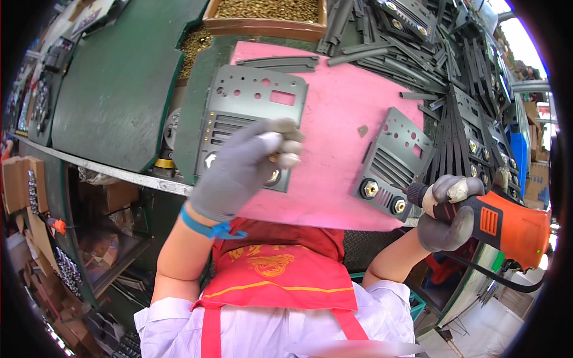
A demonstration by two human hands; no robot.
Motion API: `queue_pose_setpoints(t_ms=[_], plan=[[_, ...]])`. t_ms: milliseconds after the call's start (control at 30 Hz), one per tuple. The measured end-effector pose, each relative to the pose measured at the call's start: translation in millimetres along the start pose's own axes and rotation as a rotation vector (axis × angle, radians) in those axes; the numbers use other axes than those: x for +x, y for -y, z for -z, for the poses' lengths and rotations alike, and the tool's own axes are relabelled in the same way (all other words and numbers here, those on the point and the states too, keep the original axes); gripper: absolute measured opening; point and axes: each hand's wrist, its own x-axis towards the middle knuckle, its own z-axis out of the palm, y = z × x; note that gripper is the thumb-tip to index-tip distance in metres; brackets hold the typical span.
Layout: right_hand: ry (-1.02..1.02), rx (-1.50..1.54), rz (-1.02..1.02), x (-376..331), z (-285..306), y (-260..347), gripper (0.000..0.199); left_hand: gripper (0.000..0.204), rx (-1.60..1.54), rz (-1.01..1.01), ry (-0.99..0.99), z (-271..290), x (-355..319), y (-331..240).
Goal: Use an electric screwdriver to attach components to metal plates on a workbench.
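Observation:
My left hand (245,158), in a grey glove with pale fingertips, is above the left grey slotted metal panel (253,77). Its fingers are curled together; a small brass-coloured bit shows between them, too small to name. This panel lies on a pink sheet (334,107), and brass fittings at its near edge are partly covered by the hand. A second grey panel (395,143) lies tilted at the right, with two brass fittings (370,189) in black rings. Beside it, my gloved right hand (450,206) grips an orange-and-black power screwdriver (507,224), its nose pointing left.
A box of small brass parts (268,11) stands at the back. Dark metal strips (412,65) and more panels (471,131) are heaped at the right. Two loose strips (277,62) rest behind the left panel. A green board (119,89) covers the left. A black cable (495,277) hangs below the screwdriver.

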Motion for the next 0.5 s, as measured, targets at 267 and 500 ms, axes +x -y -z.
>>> queue_pose_setpoints(t_ms=[267,500], plan=[[0.054,0.256,-0.019,24.2,9.0,15.2,0.041,0.047,-0.255,0.312,0.167,-56.9,48.4,55.6],[0.162,0.358,-0.076,32.6,-3.9,11.2,0.041,0.047,-0.078,0.124,0.312,-52.2,49.9,83.4]])
